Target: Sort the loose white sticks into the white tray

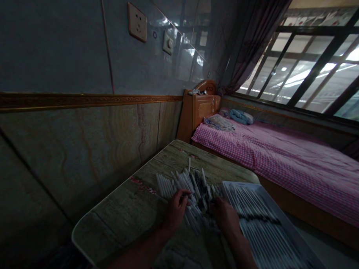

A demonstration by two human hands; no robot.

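On the table lies a loose heap of pale pen barrels (190,185), with slim dark pieces (201,186) like pen caps or grips in its middle. My left hand (178,207) is at the heap's left side, thumb and fingers curled together over the barrels. What it pinches, if anything, is too dark to make out. Across the heap, my right hand (226,215) is closed between the pile and a tray, its fingertips partly hidden. The pale tray (291,221) holds rows of pens (258,210) with dark middle sections.
The table (120,207) has a stone-like top with red flower prints and a pale rim. A tiled wall (114,129) runs along its left side. Beyond its far right edge stands a bed (262,143) with a pink checked sheet and wooden headboard. A barred window is behind.
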